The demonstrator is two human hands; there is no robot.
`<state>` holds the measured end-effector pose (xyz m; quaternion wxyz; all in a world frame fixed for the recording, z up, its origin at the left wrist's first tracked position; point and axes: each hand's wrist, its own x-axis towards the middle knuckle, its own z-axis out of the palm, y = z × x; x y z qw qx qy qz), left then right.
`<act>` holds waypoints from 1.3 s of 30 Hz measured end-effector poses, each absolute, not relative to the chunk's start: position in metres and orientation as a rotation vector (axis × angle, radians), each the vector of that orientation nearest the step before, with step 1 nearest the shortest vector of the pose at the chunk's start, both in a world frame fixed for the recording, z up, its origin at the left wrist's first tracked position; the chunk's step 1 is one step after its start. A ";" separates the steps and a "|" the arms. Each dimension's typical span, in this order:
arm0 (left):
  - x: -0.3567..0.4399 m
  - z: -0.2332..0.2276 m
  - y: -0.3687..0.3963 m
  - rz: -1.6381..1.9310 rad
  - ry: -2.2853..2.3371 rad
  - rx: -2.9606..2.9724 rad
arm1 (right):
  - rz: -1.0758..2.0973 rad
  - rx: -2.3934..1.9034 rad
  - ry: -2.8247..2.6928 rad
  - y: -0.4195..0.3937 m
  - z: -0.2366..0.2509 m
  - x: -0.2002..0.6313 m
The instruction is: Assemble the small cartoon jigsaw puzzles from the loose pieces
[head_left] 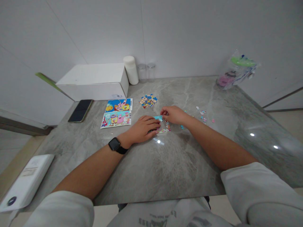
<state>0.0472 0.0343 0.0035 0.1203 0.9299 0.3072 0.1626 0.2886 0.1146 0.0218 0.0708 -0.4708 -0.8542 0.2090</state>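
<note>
A partly assembled jigsaw puzzle [167, 129] lies on the grey marbled table between my hands, with light blue pieces along its far edge. My left hand [145, 128] rests flat over its left side, fingers stretched out. At its far right corner, my right hand [173, 114] has its fingertips pinched together against the pieces; whatever they hold is hidden. Loose puzzle pieces [203, 117] are scattered to the right of my right hand. Behind the puzzle sits a pile of mixed pieces [148, 101]. Two cartoon picture cards [116, 119] lie to the left.
A black phone [80, 111] lies at the left, before a white box [92, 82]. Beside the box stand a white bottle [131, 70] and two clear jars [151, 73]. A plastic bag [236, 71] is at the back right. A white device [28, 179] occupies the near left corner.
</note>
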 end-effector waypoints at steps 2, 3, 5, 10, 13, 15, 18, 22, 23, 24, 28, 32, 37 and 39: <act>0.047 0.004 0.034 0.473 0.902 2.713 | 0.597 -1.434 -2.561 0.115 0.025 0.290; 0.048 0.005 0.034 0.477 0.907 2.710 | 0.582 -1.435 -2.566 0.115 0.026 0.290; 0.048 0.006 0.034 0.489 0.921 2.704 | 0.553 -1.422 -2.607 0.116 0.028 0.291; 0.048 0.006 0.035 0.522 0.944 2.685 | 0.477 -1.360 -2.761 0.113 0.027 0.293; 0.048 0.005 0.035 0.532 0.941 2.680 | 0.461 -1.360 -2.786 0.111 0.024 0.291; 0.048 0.004 0.035 0.528 0.945 2.680 | 0.453 -1.374 -2.786 0.110 0.024 0.290; 0.048 0.004 0.035 0.518 0.945 2.687 | 0.451 -1.396 -2.787 0.110 0.024 0.289; 0.048 0.005 0.035 0.520 0.936 2.689 | 0.435 -1.402 -2.795 0.109 0.025 0.289; 0.048 0.005 0.035 0.525 0.938 2.686 | 0.432 -1.404 -2.800 0.109 0.025 0.289; 0.048 0.005 0.035 0.529 0.941 2.684 | 0.430 -1.408 -2.803 0.109 0.025 0.289; 0.049 0.006 0.035 0.530 0.941 2.683 | 0.409 -1.414 -2.807 0.110 0.025 0.289; 0.049 0.007 0.034 0.511 0.937 2.685 | 0.405 -1.408 -2.815 0.110 0.025 0.289; 0.049 0.007 0.034 0.517 0.934 2.686 | 0.385 -1.379 -2.839 0.109 0.025 0.290; 0.049 0.006 0.035 0.515 0.939 2.688 | 0.386 -1.376 -2.840 0.109 0.026 0.289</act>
